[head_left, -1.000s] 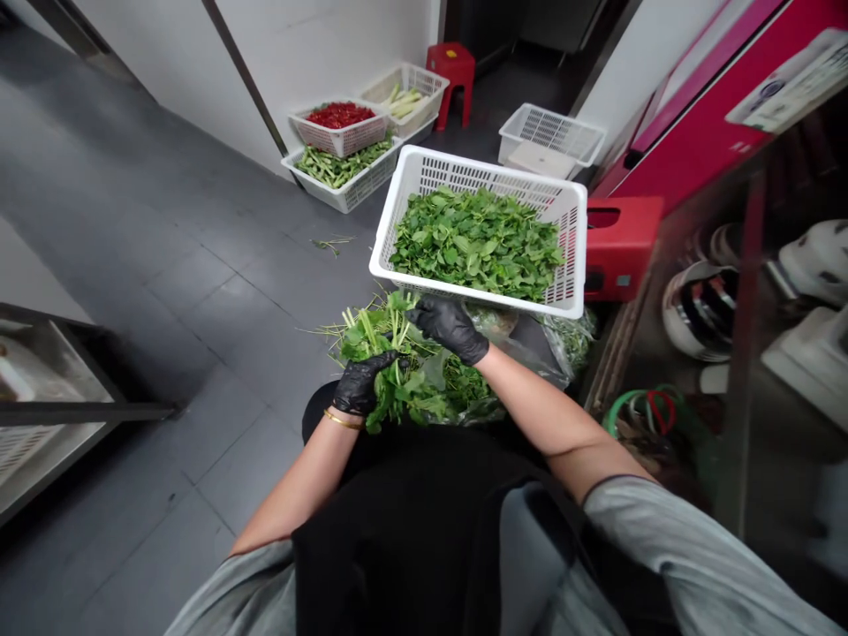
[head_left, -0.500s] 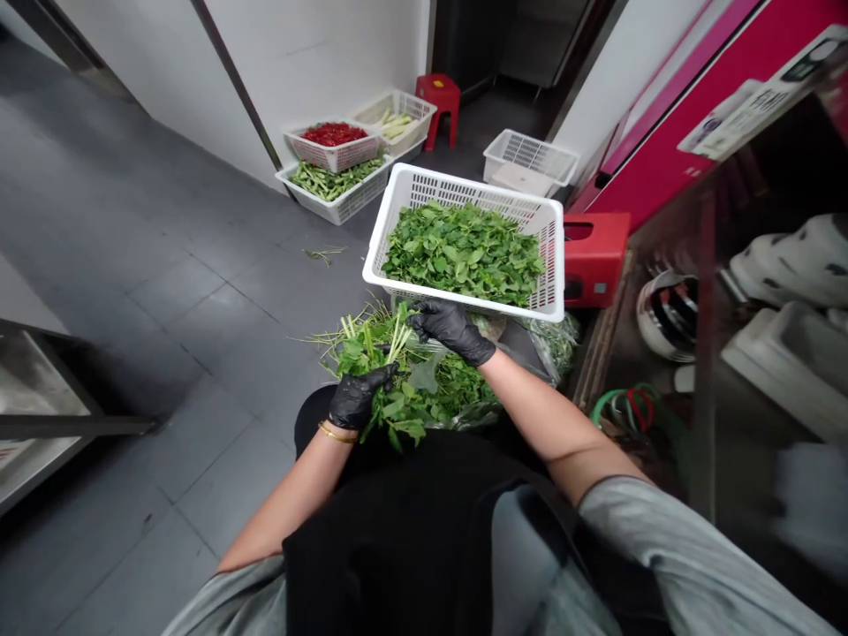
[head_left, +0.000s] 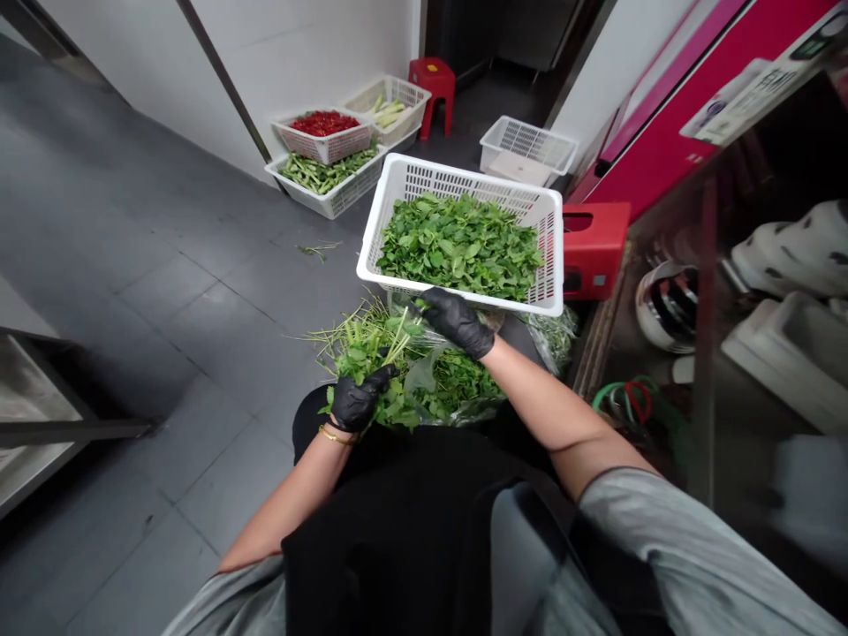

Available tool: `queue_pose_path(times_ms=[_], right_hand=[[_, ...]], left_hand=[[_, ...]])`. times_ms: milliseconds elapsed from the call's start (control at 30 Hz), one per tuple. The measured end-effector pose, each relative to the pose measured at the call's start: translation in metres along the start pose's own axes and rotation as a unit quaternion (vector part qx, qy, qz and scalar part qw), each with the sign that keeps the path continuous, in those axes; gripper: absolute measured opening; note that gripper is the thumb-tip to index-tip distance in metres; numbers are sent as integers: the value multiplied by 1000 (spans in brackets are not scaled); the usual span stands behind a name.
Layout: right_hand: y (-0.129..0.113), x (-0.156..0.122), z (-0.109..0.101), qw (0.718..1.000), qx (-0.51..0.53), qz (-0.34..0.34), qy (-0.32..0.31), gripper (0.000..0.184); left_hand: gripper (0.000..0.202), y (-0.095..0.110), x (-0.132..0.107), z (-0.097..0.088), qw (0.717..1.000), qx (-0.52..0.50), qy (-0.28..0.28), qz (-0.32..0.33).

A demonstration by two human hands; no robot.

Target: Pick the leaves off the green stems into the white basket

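Leafy stems (head_left: 371, 353), white basket (head_left: 457, 181) holding leaves (head_left: 458, 247)

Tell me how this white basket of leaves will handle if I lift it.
The white basket is probably light for its size: thin slotted plastic holding only loose leaves. Its long sides may flex slightly. It seems perched on a soft plastic bag, so a push could tip it.

Leafy green stem bunch (head_left: 371, 358), pale stalks (head_left: 390, 336) splayed, in gloved left hand (head_left: 358, 399)
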State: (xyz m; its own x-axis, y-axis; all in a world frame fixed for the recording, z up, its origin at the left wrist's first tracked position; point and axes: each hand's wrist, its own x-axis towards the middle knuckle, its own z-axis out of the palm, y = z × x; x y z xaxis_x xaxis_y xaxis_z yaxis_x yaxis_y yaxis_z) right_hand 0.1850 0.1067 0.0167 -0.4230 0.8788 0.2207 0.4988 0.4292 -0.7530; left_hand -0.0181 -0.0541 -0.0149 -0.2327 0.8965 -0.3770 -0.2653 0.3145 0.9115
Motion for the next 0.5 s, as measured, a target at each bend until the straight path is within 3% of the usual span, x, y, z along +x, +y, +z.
queue_pose_path(times_ms=[67, 133, 233, 300, 367, 433, 500], right_hand=[[13, 6, -13, 991, 56, 85, 83, 20], [15, 1, -23, 971, 167, 151, 74, 32], [-3, -19, -22, 927, 330, 159, -76, 43], [-19, -30, -14, 904, 366, 138, -172, 44], [-27, -33, -10, 899, 358, 125, -218, 42], [-25, -28, -18, 916, 328, 120, -195, 42], [-16, -20, -37, 940, 306, 119, -96, 43]], left_hand=[[20, 4, -1, -4, 998, -48, -1, -46], [26, 9, -3, -3, 992, -93, -15, -84], [33, 19, -6, 5, 972, -159, -86, -148], [29, 26, -9, 10, 944, -200, -147, -218], [27, 31, -11, 13, 927, -213, -172, -257], [29, 33, -13, 13, 932, -207, -164, -250], [30, 30, -12, 11, 948, -187, -142, -217]])
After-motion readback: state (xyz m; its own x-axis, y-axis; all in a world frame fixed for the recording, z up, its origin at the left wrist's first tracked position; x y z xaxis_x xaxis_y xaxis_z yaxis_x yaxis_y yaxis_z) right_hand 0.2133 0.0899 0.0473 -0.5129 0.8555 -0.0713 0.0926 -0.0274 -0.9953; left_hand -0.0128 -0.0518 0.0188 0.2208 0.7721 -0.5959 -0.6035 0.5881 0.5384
